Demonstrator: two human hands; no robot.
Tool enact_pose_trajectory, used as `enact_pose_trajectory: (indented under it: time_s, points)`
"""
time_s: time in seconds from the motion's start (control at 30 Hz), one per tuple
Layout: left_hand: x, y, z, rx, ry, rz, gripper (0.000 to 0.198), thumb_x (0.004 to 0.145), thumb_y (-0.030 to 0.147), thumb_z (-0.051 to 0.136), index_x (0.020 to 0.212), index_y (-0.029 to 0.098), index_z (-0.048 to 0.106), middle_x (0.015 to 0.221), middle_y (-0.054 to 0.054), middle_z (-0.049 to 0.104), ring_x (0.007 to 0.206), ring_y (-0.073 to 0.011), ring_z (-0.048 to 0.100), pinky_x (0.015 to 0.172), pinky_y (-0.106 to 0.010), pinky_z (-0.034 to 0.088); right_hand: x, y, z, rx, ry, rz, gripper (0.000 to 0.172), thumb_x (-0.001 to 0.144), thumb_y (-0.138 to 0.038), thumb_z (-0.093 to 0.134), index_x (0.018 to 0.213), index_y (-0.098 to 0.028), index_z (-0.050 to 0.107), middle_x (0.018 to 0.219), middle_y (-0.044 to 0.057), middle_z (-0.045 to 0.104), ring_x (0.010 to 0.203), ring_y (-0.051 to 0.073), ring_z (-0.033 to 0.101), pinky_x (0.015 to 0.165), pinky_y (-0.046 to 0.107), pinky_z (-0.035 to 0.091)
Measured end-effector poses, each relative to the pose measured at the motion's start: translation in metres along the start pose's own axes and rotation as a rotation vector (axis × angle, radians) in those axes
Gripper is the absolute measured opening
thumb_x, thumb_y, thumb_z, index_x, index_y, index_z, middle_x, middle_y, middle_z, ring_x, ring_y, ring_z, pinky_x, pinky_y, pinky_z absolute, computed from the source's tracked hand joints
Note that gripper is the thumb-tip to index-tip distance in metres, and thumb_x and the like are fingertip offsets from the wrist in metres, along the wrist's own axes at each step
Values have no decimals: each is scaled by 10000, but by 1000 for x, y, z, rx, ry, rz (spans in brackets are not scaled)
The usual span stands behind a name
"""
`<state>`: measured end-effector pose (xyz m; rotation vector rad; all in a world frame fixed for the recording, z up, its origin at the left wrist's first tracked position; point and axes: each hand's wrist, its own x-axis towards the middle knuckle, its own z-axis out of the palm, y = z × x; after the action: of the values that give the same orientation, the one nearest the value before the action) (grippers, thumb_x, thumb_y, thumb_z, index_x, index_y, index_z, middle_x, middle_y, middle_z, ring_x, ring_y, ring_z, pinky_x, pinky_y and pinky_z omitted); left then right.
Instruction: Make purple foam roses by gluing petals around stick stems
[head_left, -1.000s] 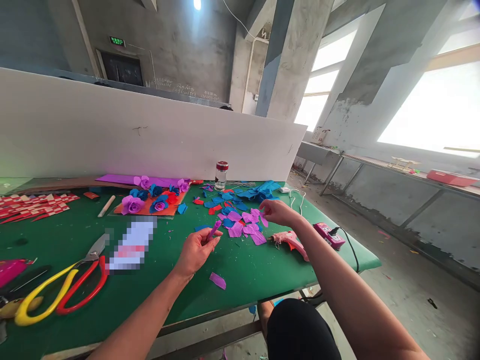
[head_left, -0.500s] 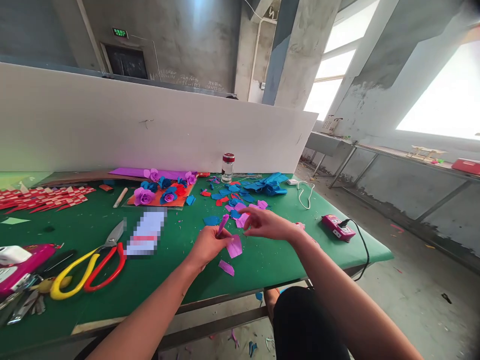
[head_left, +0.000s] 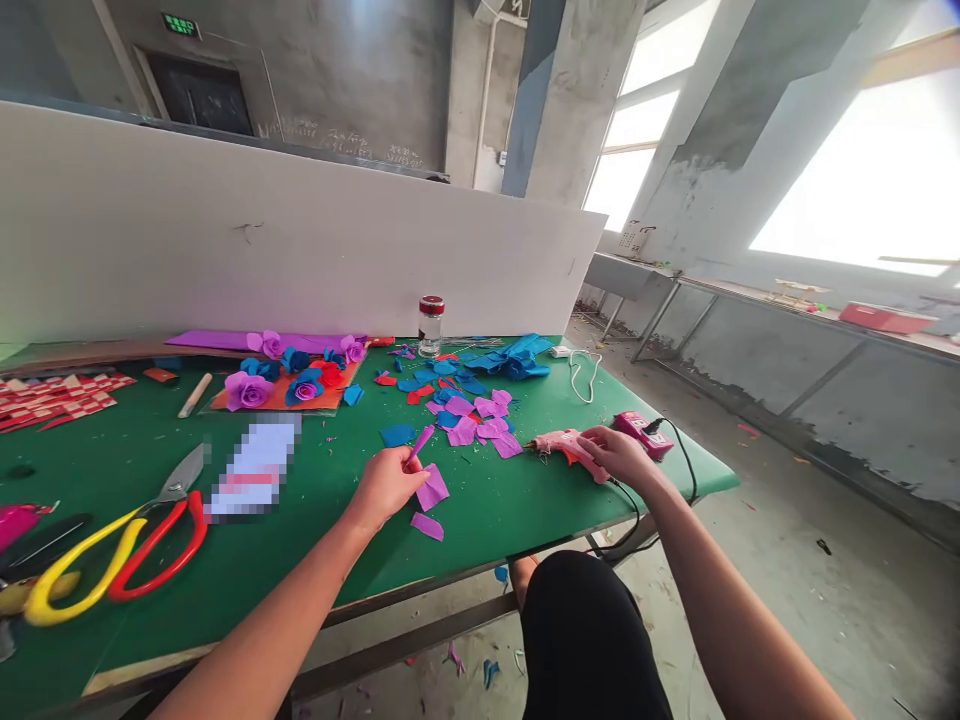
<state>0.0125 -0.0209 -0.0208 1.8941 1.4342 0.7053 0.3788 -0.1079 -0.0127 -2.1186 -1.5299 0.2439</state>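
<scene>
On the green tabletop [head_left: 487, 510]: our left hand [head_left: 386, 485] pinches a purple roll [head_left: 421, 444] above the surface.
Purple square [head_left: 434, 488]: at our left fingertips, where none lay a second ago; whether pinched, we cannot tell.
Glue gun [head_left: 556, 441]: our right hand [head_left: 619, 455] has left the purple pieces [head_left: 493, 428] and now touches it, closure unclear.
Both hands: roll and tool now within our fingers' reach, we judge.
</scene>
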Motion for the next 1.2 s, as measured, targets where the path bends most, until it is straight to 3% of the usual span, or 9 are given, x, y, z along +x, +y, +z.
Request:
enact_pose_trajectory:
  time_s: [0.17,0.3,0.43,0.6,0.7,0.83,1.0,1.1,1.2]
  points:
    - [-1,-1,-1,94,-11,14,172,687,276,616,579,193,511,555,22,578,566,-142,541,536,-236,344,-4,4,13,-84,-99,3,365,798,-547,529,841,-198,629,629,26,652,580,198,596,522,278,376]
    - [-3,-2,-3,92,-32,31,164,700,264,606,588,192,509,569,23,573,576,-140,543,543,-237,345,-3,24,23,-145,-59,-119,257,792,-462,541,749,-212,584,679,34,630,643,194,574,575,281,399]
    - [-3,-2,-4,89,-39,20,171,703,264,608,591,195,498,572,29,561,575,-137,533,535,-236,335,-5,30,27,-106,9,-168,280,840,-445,436,725,-217,552,733,65,622,748,229,592,678,332,451]
    - [-5,0,-5,81,-52,5,152,693,261,617,600,193,518,597,14,593,599,-149,558,527,-238,339,-22,-10,13,293,-83,-37,384,869,-581,421,892,-213,531,768,50,625,693,213,640,614,325,506]
    - [-6,0,-5,92,-67,0,133,678,247,627,588,187,549,579,9,602,591,-153,565,524,-245,337,-36,-47,5,510,-160,-107,448,837,-622,496,995,-205,538,850,62,645,711,192,630,659,323,515]
    - [-5,-1,-4,111,-75,3,144,676,247,632,563,179,576,559,9,602,586,-146,560,528,-244,339,-52,-84,3,650,-285,-158,494,792,-600,598,1052,-181,564,739,27,613,680,173,581,650,298,471]
    - [-6,0,-3,154,-75,14,138,686,222,619,559,171,602,551,8,603,576,-140,551,533,-246,336,-63,-103,8,736,-431,-154,412,859,-586,520,907,-179,561,662,-5,542,604,126,493,563,243,386]
    - [-6,1,-3,181,-87,29,115,679,194,616,567,169,620,562,5,614,579,-140,553,538,-247,332,-66,-106,11,744,-482,-161,438,842,-574,555,1022,-174,568,756,22,600,625,127,506,546,236,383]
    - [-5,2,-3,197,-97,43,105,682,180,609,580,169,631,558,3,612,579,-142,548,537,-246,327,-66,-109,13,722,-542,-187,512,825,-533,595,1209,-203,523,1006,73,663,740,159,593,576,244,432]
